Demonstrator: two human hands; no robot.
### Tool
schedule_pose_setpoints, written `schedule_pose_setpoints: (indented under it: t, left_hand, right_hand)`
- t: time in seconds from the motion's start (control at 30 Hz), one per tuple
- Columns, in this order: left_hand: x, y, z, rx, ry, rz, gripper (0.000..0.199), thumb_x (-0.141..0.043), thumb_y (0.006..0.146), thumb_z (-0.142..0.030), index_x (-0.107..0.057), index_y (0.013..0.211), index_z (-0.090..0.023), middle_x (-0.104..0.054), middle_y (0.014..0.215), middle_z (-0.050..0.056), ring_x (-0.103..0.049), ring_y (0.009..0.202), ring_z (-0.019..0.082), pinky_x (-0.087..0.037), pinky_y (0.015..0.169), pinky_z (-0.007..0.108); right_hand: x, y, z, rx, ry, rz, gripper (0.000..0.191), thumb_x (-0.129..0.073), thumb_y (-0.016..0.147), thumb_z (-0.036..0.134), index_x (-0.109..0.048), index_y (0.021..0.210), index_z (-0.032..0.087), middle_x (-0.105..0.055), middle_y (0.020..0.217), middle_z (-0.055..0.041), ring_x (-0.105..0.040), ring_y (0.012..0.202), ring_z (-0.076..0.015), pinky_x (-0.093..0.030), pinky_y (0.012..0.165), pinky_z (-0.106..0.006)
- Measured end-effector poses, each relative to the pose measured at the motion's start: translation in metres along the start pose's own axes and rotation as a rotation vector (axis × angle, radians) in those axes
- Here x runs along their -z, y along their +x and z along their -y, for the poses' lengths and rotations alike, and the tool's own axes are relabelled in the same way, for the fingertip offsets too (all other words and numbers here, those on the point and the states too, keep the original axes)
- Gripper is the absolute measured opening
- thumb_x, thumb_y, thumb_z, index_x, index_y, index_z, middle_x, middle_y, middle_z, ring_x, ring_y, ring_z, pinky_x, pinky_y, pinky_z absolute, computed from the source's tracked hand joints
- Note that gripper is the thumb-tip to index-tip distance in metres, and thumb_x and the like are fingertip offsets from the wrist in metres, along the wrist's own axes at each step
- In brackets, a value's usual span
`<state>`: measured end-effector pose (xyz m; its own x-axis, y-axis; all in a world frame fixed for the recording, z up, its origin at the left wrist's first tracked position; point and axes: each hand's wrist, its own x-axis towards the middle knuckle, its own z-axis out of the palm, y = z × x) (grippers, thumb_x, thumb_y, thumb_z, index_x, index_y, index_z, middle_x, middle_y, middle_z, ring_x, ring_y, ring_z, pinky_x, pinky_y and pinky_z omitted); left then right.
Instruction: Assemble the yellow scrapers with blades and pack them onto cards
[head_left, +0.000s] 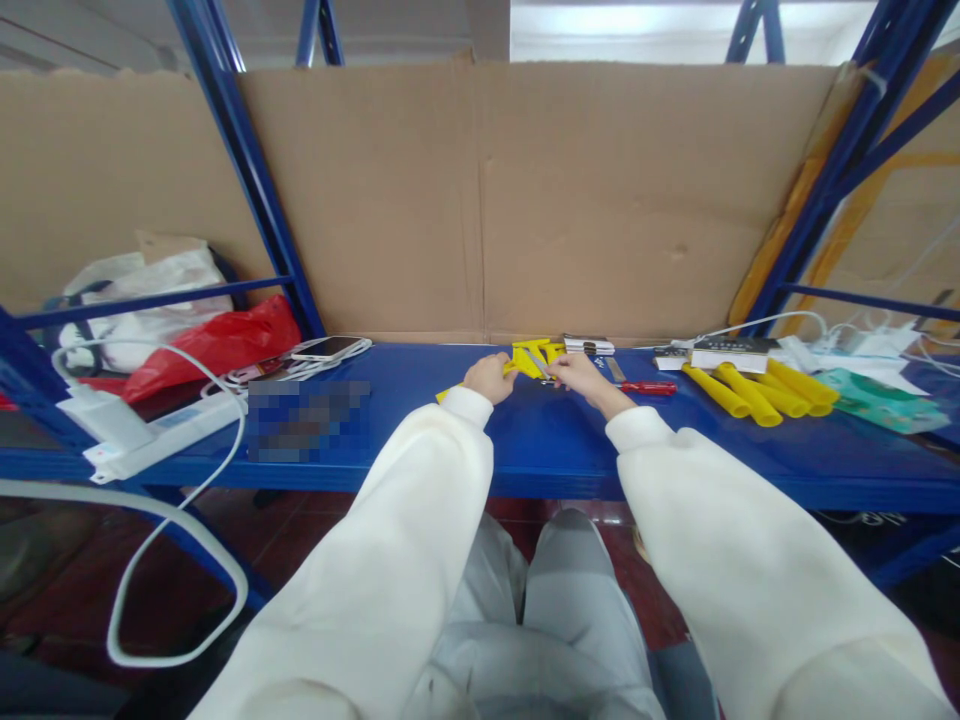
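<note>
My left hand (489, 377) is closed around a long yellow tool, whose kind I cannot make out; one end of it sticks out below the wrist. More yellow pieces (529, 350) lie just past my fingers, against the back of the shelf. My right hand (583, 375) pinches at the end of a slim grey metal strip (537, 362) that lies across the yellow part. The fingertips of both hands are partly hidden. To the right of my right hand rests a screwdriver with a red handle (649, 388).
Several yellow tubes (750, 393) lie at the right, near small boxes (731, 355) and a green packet (885, 400). At the left are a phone (328, 348), a white power strip (165, 435) with looping cables, and a red bag (217, 345). Cardboard (480, 200) closes off the back.
</note>
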<state>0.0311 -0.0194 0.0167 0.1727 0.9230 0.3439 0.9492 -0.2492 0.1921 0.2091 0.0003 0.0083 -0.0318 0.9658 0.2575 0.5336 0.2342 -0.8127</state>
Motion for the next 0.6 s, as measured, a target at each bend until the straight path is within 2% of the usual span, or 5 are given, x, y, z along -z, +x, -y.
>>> schedule_pose_setpoints:
  t: [0.1, 0.27, 0.47, 0.6]
  left_hand:
    - [-0.0005, 0.001, 0.0008, -0.021, -0.014, 0.005, 0.032, -0.053, 0.096, -0.029, -0.065, 0.123, -0.018, -0.07, 0.125, 0.011, -0.065, 0.116, 0.023, -0.05, 0.096, 0.029]
    - [-0.0021, 0.0013, 0.0019, -0.014, -0.013, 0.059, 0.034, -0.055, 0.094, -0.032, -0.067, 0.124, -0.02, -0.072, 0.123, 0.009, -0.066, 0.115, 0.024, -0.051, 0.095, 0.03]
    - [-0.0036, -0.0004, 0.0023, 0.035, 0.009, 0.092, 0.032, -0.057, 0.092, -0.036, -0.07, 0.119, -0.024, -0.073, 0.12, 0.007, -0.068, 0.112, 0.024, -0.053, 0.092, 0.029]
    - [-0.0037, -0.0005, 0.0023, 0.056, 0.016, 0.097, 0.032, -0.059, 0.091, -0.037, -0.072, 0.117, -0.024, -0.073, 0.12, 0.008, -0.068, 0.112, 0.024, -0.053, 0.093, 0.029]
  right_hand:
    - [0.0004, 0.0002, 0.0008, -0.063, 0.075, -0.009, 0.019, -0.065, 0.075, 0.015, -0.059, 0.057, 0.016, -0.052, 0.045, 0.0024, -0.045, 0.045, -0.0092, -0.033, 0.046, -0.02]
    - [0.0033, 0.0032, 0.0002, -0.094, 0.112, -0.165, 0.017, -0.062, 0.078, 0.016, -0.061, 0.061, 0.016, -0.048, 0.043, 0.0037, -0.046, 0.045, -0.0098, -0.035, 0.047, -0.02]
    - [0.0034, -0.0005, 0.0036, -0.085, 0.114, -0.152, 0.018, -0.062, 0.075, 0.017, -0.059, 0.058, 0.017, -0.051, 0.047, 0.0034, -0.048, 0.047, -0.01, -0.04, 0.053, -0.022]
    - [0.005, 0.0017, 0.0019, -0.08, 0.105, -0.213, 0.015, -0.061, 0.078, 0.02, -0.062, 0.064, 0.016, -0.053, 0.049, 0.0026, -0.049, 0.049, -0.0107, -0.04, 0.055, -0.023]
